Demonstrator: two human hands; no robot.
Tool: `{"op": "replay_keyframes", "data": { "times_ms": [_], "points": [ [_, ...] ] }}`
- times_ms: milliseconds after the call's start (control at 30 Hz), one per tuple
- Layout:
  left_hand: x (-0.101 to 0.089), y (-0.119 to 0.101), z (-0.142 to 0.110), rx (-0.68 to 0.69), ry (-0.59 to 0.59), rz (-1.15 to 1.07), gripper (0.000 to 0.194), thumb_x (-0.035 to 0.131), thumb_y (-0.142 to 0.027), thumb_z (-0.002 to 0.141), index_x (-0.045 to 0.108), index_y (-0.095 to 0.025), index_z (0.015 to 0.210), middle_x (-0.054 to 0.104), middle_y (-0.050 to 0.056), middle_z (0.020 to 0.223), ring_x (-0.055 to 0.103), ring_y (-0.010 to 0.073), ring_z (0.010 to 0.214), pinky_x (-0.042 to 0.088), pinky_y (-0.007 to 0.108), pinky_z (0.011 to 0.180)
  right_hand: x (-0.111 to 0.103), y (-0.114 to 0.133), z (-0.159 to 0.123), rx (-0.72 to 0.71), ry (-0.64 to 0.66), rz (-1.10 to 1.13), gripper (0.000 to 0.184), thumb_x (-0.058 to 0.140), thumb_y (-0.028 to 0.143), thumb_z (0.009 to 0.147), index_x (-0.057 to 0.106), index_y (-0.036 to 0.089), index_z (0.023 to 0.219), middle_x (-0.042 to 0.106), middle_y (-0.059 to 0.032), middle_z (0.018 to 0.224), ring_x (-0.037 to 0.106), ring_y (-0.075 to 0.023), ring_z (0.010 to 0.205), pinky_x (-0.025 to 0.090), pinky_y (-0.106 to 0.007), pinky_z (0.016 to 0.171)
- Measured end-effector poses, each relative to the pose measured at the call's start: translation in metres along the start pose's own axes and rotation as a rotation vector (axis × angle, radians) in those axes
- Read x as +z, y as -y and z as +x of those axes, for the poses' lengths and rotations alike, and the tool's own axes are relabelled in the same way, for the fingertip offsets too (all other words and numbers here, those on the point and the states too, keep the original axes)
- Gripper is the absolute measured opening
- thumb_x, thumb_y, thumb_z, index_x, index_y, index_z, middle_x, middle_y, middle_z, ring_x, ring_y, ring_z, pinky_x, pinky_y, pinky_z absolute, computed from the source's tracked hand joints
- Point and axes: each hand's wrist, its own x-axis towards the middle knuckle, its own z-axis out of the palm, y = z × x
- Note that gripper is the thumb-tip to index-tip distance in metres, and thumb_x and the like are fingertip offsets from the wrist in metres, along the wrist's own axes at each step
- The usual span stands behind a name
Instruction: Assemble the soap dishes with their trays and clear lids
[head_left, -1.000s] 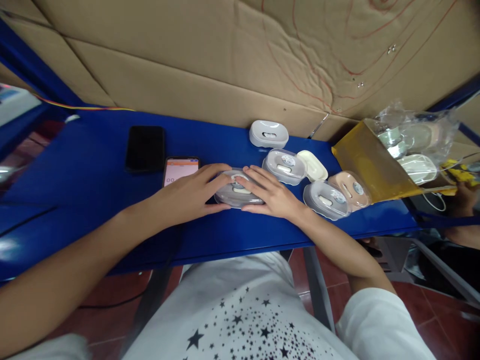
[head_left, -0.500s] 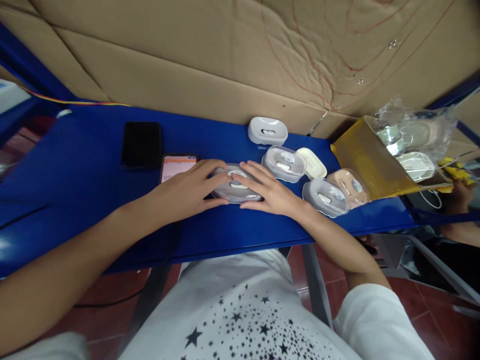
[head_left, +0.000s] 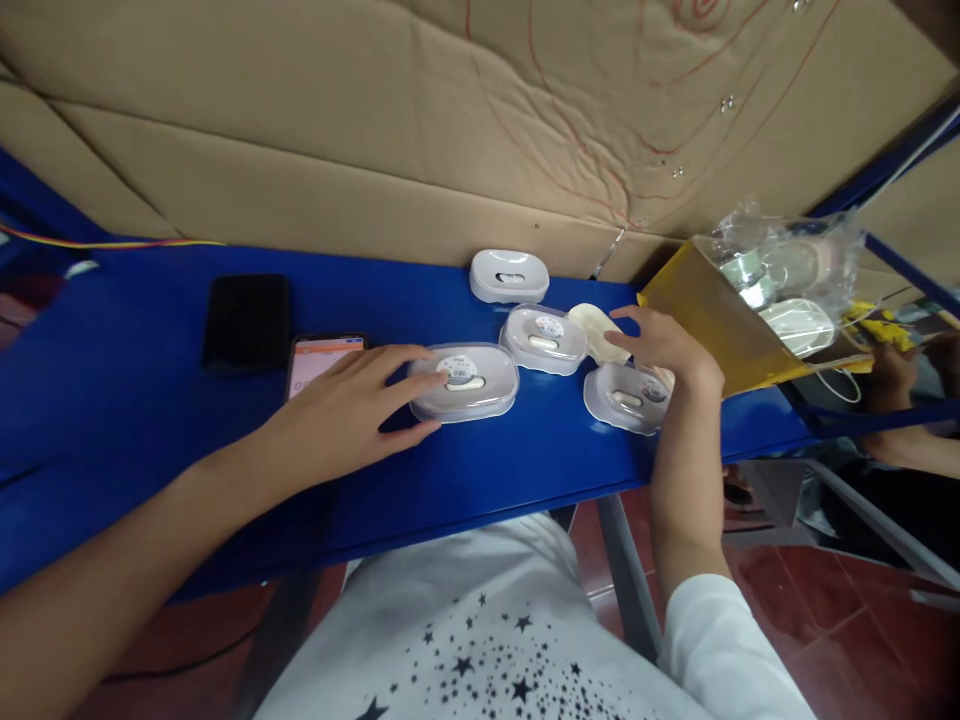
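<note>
My left hand (head_left: 375, 400) rests with fingers spread at the left end of a grey soap box (head_left: 491, 385) with a clear lid and a round sticker. A fingertip touches the lid. My right hand (head_left: 660, 345) is open, thumb and fingers apart, beside a cream oval dish (head_left: 592, 325); I cannot tell whether it touches it. Between the hands sits another lidded grey soap box (head_left: 517, 340). A third lidded grey soap box (head_left: 615, 405) lies below my right hand, which with its wrist mostly hides the peach box behind.
A white oval dish (head_left: 510, 290) stands at the back by the cardboard wall (head_left: 300, 90). Right of my hand, a tilted carton (head_left: 705, 310) holds plastic-wrapped dishes. A phone (head_left: 322, 355) and a black flat object (head_left: 246, 322) lie left. Another person's hands (head_left: 892, 370) show far right.
My right hand has left the grey soap box and moved right to the cream dish. My left hand stays at the box. The view has shifted slightly.
</note>
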Motion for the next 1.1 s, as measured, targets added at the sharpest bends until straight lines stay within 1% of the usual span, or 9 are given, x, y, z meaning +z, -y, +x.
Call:
{"op": "replay_keyframes", "data": {
  "times_ms": [167, 333, 467, 567, 667, 867, 967, 1033, 1100],
  "points": [
    [-0.002, -0.006, 0.002, -0.032, -0.013, 0.114, 0.041, 0.056, -0.044, 0.111, 0.069, -0.027, 0.146, 0.066, 0.017, 0.150, 0.070, 0.0419, 0.132, 0.056, 0.064, 0.115, 0.013, 0.005, 0.013, -0.018, 0.121, -0.034, 0.070, 0.072, 0.063, 0.098, 0.064, 0.029, 0.158, 0.065, -0.0113, 0.163, 0.065, -0.0371, 0.144, 0.054, -0.047, 0.118],
    [-0.007, 0.010, 0.007, -0.182, -0.018, 0.243, 0.046, 0.051, -0.049, 0.114, 0.059, -0.028, 0.154, 0.064, 0.019, 0.154, 0.070, 0.0451, 0.132, 0.057, 0.065, 0.108, 0.015, 0.002, 0.018, 0.011, 0.154, -0.062, 0.058, 0.077, 0.047, 0.096, 0.070, 0.031, 0.151, 0.073, -0.0097, 0.152, 0.076, -0.0338, 0.126, 0.059, -0.040, 0.102],
    [-0.009, 0.023, 0.022, -0.266, -0.053, 0.223, 0.056, 0.051, -0.052, 0.113, 0.052, -0.024, 0.161, 0.055, 0.020, 0.166, 0.056, 0.0527, 0.149, 0.048, 0.072, 0.116, 0.017, -0.003, 0.025, 0.029, 0.108, -0.089, 0.060, 0.081, 0.032, 0.090, 0.072, 0.028, 0.149, 0.074, -0.0134, 0.149, 0.073, -0.0357, 0.131, 0.057, -0.044, 0.108],
    [-0.008, 0.020, 0.054, -0.230, -0.059, 0.140, 0.054, 0.053, -0.041, 0.110, 0.055, -0.019, 0.160, 0.053, 0.021, 0.167, 0.050, 0.0491, 0.155, 0.044, 0.068, 0.124, 0.020, -0.003, 0.029, 0.037, 0.087, -0.090, 0.062, 0.084, 0.030, 0.088, 0.071, 0.025, 0.148, 0.074, -0.0154, 0.147, 0.072, -0.0363, 0.133, 0.057, -0.046, 0.110],
    [0.003, 0.011, 0.106, -0.170, 0.050, 0.114, 0.053, 0.055, -0.028, 0.106, 0.059, -0.017, 0.158, 0.059, 0.021, 0.161, 0.055, 0.0403, 0.152, 0.043, 0.058, 0.128, 0.023, 0.000, 0.032, 0.025, 0.072, -0.069, 0.065, 0.087, 0.030, 0.086, 0.070, 0.023, 0.148, 0.076, -0.0159, 0.145, 0.073, -0.0366, 0.132, 0.058, -0.045, 0.108],
    [0.038, 0.012, 0.193, -0.147, 0.145, 0.123, 0.047, 0.072, -0.024, 0.094, 0.074, -0.015, 0.140, 0.074, 0.020, 0.141, 0.066, 0.0394, 0.137, 0.049, 0.051, 0.117, 0.013, 0.003, 0.026, -0.022, -0.036, 0.001, 0.054, 0.078, 0.029, 0.093, 0.069, 0.015, 0.145, 0.078, -0.0187, 0.138, 0.078, -0.0338, 0.118, 0.060, -0.045, 0.104],
    [0.039, 0.020, 0.204, -0.183, 0.152, 0.095, 0.033, 0.066, -0.024, 0.098, 0.080, -0.019, 0.128, 0.079, 0.015, 0.133, 0.073, 0.0335, 0.124, 0.055, 0.043, 0.105, -0.003, 0.008, -0.004, -0.187, -0.163, 0.116, 0.057, 0.075, 0.035, 0.097, 0.064, 0.018, 0.150, 0.076, -0.0151, 0.139, 0.078, -0.0295, 0.110, 0.061, -0.044, 0.102],
    [0.030, 0.023, 0.203, -0.212, 0.132, 0.070, 0.033, 0.061, -0.026, 0.102, 0.079, -0.019, 0.129, 0.079, 0.014, 0.132, 0.075, 0.0326, 0.120, 0.057, 0.043, 0.101, -0.012, 0.019, -0.034, -0.428, -0.262, 0.253, 0.056, 0.076, 0.042, 0.098, 0.064, 0.022, 0.150, 0.077, -0.0118, 0.134, 0.077, -0.0286, 0.104, 0.063, -0.045, 0.098],
    [0.015, 0.023, 0.196, -0.231, 0.102, 0.046, 0.035, 0.059, -0.027, 0.103, 0.078, -0.017, 0.131, 0.080, 0.015, 0.131, 0.075, 0.0328, 0.119, 0.058, 0.043, 0.100, -0.012, 0.037, -0.062, -0.678, -0.224, 0.316, 0.056, 0.079, 0.042, 0.097, 0.065, 0.028, 0.149, 0.076, -0.0095, 0.135, 0.077, -0.0285, 0.105, 0.064, -0.046, 0.098]
  ]
}}
